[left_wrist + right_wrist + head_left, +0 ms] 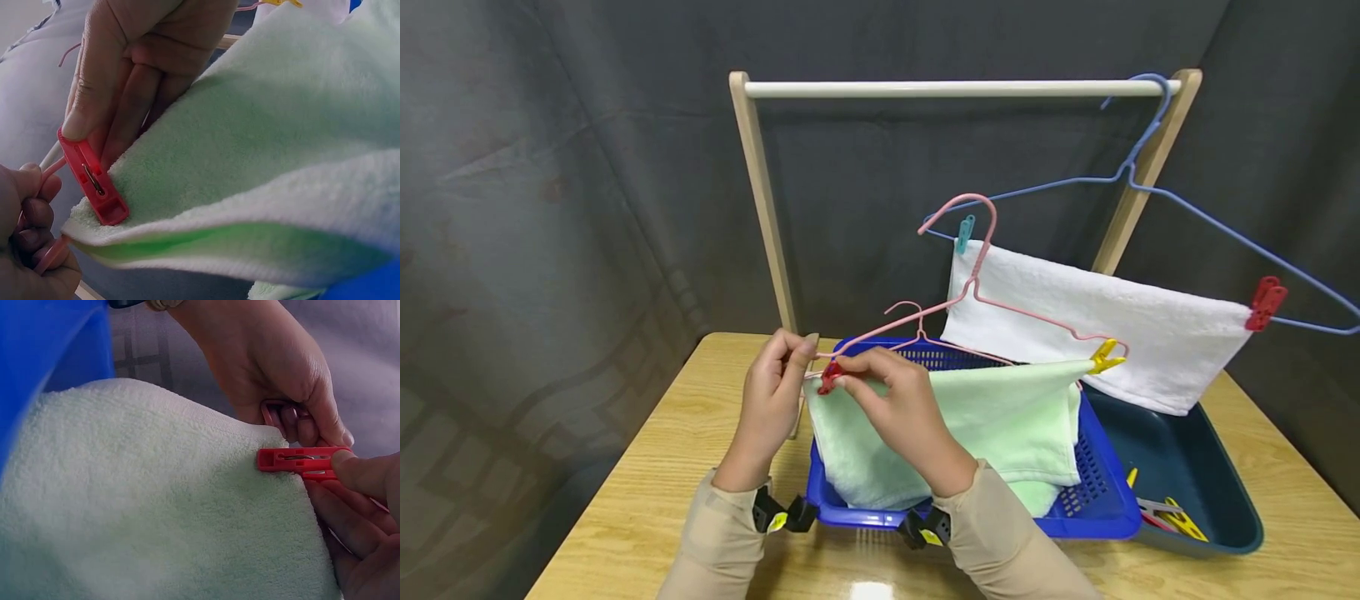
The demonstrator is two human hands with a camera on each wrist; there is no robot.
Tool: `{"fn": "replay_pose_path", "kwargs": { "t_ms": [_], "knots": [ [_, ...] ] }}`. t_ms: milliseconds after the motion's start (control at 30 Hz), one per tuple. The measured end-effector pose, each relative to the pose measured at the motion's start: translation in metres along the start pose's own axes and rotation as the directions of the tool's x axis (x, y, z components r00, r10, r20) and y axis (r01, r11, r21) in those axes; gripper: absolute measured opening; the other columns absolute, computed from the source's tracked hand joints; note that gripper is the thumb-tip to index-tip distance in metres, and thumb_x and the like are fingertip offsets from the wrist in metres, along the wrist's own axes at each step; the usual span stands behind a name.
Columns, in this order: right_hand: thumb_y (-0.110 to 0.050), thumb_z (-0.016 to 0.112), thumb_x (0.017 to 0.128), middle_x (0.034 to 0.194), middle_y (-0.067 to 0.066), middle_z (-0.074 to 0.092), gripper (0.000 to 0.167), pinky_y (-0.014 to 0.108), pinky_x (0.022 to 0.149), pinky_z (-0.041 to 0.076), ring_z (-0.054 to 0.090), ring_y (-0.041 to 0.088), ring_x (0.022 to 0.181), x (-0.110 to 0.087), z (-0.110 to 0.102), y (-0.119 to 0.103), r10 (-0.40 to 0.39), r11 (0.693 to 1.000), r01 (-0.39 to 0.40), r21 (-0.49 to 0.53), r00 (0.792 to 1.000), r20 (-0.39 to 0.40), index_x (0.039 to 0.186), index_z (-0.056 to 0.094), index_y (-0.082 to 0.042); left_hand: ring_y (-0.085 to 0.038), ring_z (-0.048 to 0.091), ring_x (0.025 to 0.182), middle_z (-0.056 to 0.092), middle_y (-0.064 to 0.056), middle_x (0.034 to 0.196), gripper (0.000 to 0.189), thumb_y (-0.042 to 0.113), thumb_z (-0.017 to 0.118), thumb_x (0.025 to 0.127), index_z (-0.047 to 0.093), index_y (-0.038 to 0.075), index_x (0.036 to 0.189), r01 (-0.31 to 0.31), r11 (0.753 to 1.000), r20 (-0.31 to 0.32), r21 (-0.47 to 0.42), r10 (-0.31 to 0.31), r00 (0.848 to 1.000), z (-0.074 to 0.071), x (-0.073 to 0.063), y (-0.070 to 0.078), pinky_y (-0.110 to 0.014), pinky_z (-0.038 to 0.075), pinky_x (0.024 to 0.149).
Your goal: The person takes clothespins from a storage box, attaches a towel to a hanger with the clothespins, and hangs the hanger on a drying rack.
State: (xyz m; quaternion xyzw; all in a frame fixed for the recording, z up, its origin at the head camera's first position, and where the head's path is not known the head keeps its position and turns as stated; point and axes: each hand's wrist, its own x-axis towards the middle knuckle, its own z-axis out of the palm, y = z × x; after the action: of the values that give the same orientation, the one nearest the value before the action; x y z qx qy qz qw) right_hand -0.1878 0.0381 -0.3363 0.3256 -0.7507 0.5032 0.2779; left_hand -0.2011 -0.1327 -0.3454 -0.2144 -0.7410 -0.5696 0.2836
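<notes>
My left hand grips the left end of a pink hanger. Between thumb and fingers, my right hand pinches a red clothespin, whose jaws sit over the corner of a light green towel. In the left wrist view that clothespin lies across the towel's edge beside the hanger's end. At the far end of the towel, a yellow clothespin clips it to the hanger. The towel hangs over a blue basket.
A white towel hangs from a blue hanger by teal and red clothespins. The blue hanger hooks over the white bar of a wooden rack. Several clothespins lie in a dark bin. Another pink hanger pokes up at the basket.
</notes>
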Motion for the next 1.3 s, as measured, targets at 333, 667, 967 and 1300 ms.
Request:
{"fn": "replay_pose_path", "kwargs": {
  "t_ms": [333,667,967,1300],
  "knots": [
    [0.0,0.08,0.085,0.099,0.012,0.075,0.014,0.025,0.078,0.058,0.074,0.021,0.088,0.0017,-0.0005,-0.0012,0.085,0.996,-0.086,0.026,0.996,0.04,0.098,0.076,0.001,-0.013,0.043,0.066,0.051,-0.002,0.079,0.017,0.005,0.052,0.105,0.059,-0.003,0.092,0.005,1.0,0.003,-0.026,-0.005,1.0,-0.0005,-0.0011,0.0,-0.023,0.037,0.06],
    [-0.008,0.079,0.088,0.093,0.007,0.076,0.009,0.025,0.074,0.057,0.073,0.017,0.082,0.0068,0.0014,-0.0003,0.227,0.973,-0.23,0.023,0.97,0.089,0.094,0.079,-0.002,-0.011,0.043,0.065,0.051,-0.002,0.079,0.015,0.002,0.053,0.104,0.058,-0.002,0.091,-0.004,1.0,0.019,-0.003,0.004,1.0,0.0009,-0.0032,0.0026,-0.023,0.037,0.058],
    [-0.01,0.081,0.086,0.089,0.007,0.077,0.009,0.025,0.068,0.057,0.073,0.018,0.079,0.0052,0.0047,0.0053,0.26,0.965,-0.26,-0.009,0.963,0.069,0.091,0.08,-0.003,-0.011,0.043,0.065,0.049,-0.001,0.078,0.015,-0.001,0.057,0.101,0.057,0.001,0.087,-0.066,0.997,0.053,0.047,0.064,0.997,0.0062,-0.0037,0.0042,-0.024,0.036,0.057],
    [-0.012,0.083,0.085,0.09,0.002,0.077,0.009,0.025,0.071,0.057,0.073,0.014,0.081,0.004,0.0015,0.0039,0.17,0.984,-0.167,-0.052,0.984,0.045,0.091,0.08,-0.006,-0.013,0.042,0.066,0.045,-0.001,0.076,0.017,0.003,0.053,0.104,0.056,0.001,0.088,-0.01,1.0,0.064,0.026,0.008,0.998,0.0057,-0.0028,0.0041,-0.025,0.035,0.059]
  ]
}}
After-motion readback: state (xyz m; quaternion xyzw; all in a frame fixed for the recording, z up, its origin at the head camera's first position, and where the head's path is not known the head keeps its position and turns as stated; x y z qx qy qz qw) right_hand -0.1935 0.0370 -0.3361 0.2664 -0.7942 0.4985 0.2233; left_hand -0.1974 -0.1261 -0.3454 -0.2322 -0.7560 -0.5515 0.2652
